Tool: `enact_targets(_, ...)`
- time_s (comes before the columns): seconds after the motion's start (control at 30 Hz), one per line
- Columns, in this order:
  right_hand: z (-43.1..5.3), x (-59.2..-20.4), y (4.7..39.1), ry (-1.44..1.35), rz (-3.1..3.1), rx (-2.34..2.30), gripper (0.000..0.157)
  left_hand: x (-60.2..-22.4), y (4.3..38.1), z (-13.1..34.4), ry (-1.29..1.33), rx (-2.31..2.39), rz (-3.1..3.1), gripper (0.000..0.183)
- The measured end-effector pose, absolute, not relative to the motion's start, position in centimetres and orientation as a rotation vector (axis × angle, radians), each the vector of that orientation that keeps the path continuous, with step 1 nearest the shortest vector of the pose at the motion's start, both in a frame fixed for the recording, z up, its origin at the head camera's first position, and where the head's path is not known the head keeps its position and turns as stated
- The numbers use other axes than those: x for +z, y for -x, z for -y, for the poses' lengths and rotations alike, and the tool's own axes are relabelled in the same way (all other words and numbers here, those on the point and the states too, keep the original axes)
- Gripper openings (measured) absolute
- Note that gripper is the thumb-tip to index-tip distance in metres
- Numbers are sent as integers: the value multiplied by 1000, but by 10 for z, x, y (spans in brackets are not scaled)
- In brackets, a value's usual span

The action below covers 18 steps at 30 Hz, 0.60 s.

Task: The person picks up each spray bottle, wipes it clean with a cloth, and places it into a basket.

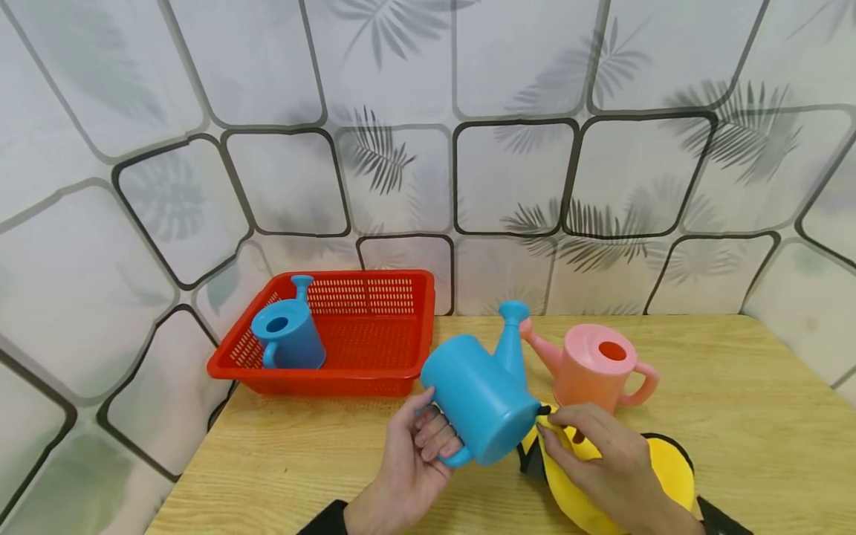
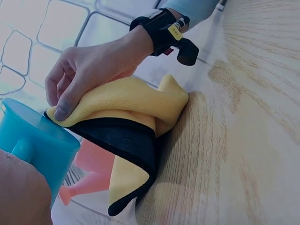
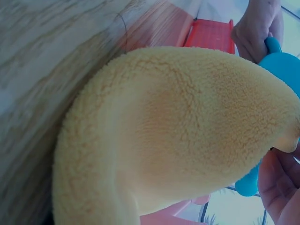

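Note:
My left hand (image 1: 414, 453) grips the handle of a blue toy watering can (image 1: 478, 401), which hangs tilted over the table with its spout pointing up and its base toward the right. Between thumb and fingers, my right hand (image 1: 611, 464) pinches a corner of a yellow cloth with black edging (image 1: 671, 475). That corner is right at the can's base, and the rest of the cloth droops onto the table, as the left wrist view shows with the yellow cloth (image 2: 136, 101). In the right wrist view, the fleecy cloth (image 3: 173, 122) covers most of the scene.
A red plastic basket (image 1: 381, 388) stands at the back left, with a second blue watering can (image 1: 297, 342) upright inside it. Behind my right hand, a pink watering can (image 1: 588, 371) sits on the wooden table (image 1: 267, 453). A patterned wall covering rises behind the table.

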State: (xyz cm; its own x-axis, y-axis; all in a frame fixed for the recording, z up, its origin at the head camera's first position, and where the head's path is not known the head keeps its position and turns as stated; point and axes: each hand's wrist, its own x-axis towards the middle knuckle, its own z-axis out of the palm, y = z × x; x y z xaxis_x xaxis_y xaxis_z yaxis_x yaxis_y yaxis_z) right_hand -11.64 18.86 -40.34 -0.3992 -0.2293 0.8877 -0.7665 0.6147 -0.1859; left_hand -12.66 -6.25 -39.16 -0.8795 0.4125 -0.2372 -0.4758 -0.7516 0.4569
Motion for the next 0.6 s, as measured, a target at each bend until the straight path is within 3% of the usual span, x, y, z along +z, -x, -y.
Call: enact_targets(0.6,-188,-410,113,-837,2096,791,38,-392,127,63,152,2564,-708,48)
